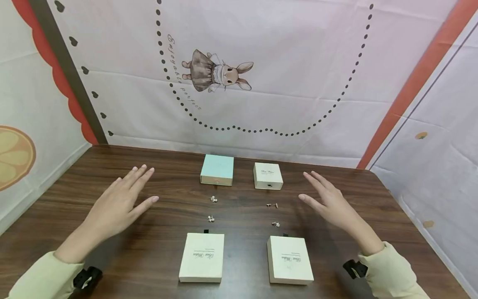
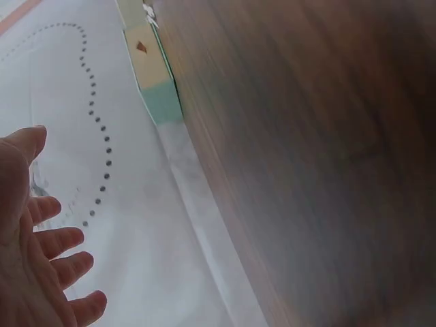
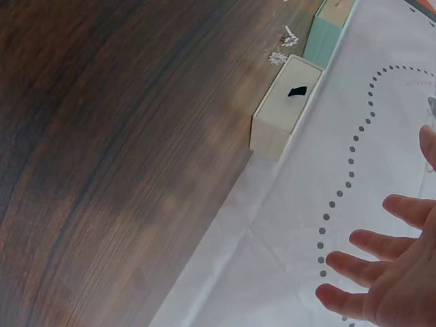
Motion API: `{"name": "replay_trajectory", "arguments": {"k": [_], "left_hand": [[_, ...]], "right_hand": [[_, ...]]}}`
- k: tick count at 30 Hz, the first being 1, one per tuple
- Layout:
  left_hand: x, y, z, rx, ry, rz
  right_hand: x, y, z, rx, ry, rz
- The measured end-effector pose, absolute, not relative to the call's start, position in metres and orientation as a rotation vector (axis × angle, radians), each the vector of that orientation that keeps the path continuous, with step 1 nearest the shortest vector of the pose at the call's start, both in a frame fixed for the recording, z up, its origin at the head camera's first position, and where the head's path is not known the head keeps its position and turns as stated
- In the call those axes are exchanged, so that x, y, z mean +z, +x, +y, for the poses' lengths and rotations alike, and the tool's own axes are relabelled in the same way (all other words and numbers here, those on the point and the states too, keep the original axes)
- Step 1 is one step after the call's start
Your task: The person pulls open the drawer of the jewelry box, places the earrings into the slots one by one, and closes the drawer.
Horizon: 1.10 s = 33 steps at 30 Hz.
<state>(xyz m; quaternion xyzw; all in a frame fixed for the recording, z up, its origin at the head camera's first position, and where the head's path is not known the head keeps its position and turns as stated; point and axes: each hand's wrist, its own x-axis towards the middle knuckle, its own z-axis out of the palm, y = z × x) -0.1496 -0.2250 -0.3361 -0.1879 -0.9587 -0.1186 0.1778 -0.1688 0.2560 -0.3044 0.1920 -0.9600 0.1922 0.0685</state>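
Observation:
My left hand (image 1: pixel 117 203) hovers over the left side of the table, fingers straight and thumb spread, holding nothing. On the right, my right hand (image 1: pixel 332 203) is held the same way, its palm facing inward. Between them lie small silvery earrings: one cluster (image 1: pixel 213 199) and another (image 1: pixel 210 219) on the left, a pair with posts (image 1: pixel 272 205) and a further cluster (image 1: pixel 276 224) on the right. Behind stand a light-blue drawer box (image 1: pixel 217 167) and a small white box (image 1: pixel 268 175) with a black tab. Two cream boxes, left (image 1: pixel 202 257) and right (image 1: pixel 290 260), lie in front.
The dark wood-grain table (image 1: pixel 149 257) meets a printed cloth backdrop (image 1: pixel 284 74) with a rabbit figure at its back edge. More cloth hangs along both sides. A black strap (image 1: pixel 87 277) is on the left wrist, another (image 1: pixel 355 268) on the right.

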Motion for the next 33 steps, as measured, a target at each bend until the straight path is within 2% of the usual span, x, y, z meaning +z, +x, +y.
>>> {"name": "replay_trajectory", "arguments": {"k": [33], "left_hand": [[-0.338,-0.104,-0.184,-0.695,-0.63,-2.768]], "right_hand": [[-0.308,-0.144,0.181,1.166,0.761,-2.721]]}}
